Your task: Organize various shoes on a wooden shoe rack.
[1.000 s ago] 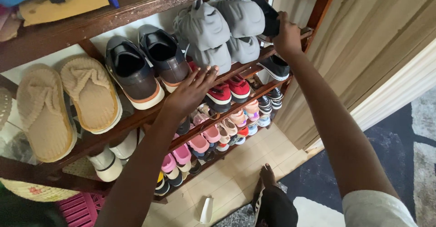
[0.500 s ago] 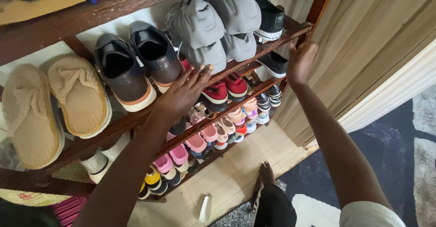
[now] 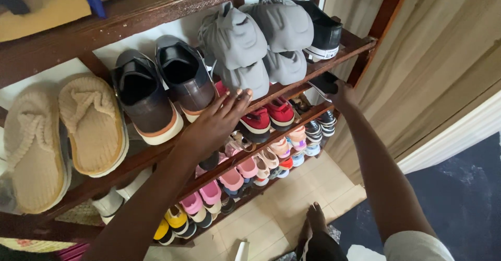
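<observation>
On the front edge of the shoe rack's (image 3: 130,159) second shelf, the left hand (image 3: 216,122) lies palm down with its fingers spread flat and clamped on nothing, its fingertips touching the lower grey sneakers (image 3: 245,75). Just left of that hand sits a pair of dark slip-on shoes (image 3: 156,86) with pale soles, and further toward the shelf's left end lie two beige woven sandals (image 3: 68,130). At the right end of the rack, one shelf lower, the right hand (image 3: 339,93) is closed around a black shoe (image 3: 323,83), which it holds at the shelf's right front corner, beside the upright post. Red sneakers (image 3: 269,114) stand between the two hands on that lower shelf. Above the right hand, a black canvas shoe (image 3: 326,31) with a white sole rests at the right end of the second shelf, touching the upper grey sneakers (image 3: 261,26). Small pink and pale children's shoes (image 3: 245,164) crowd the shelves below.
</observation>
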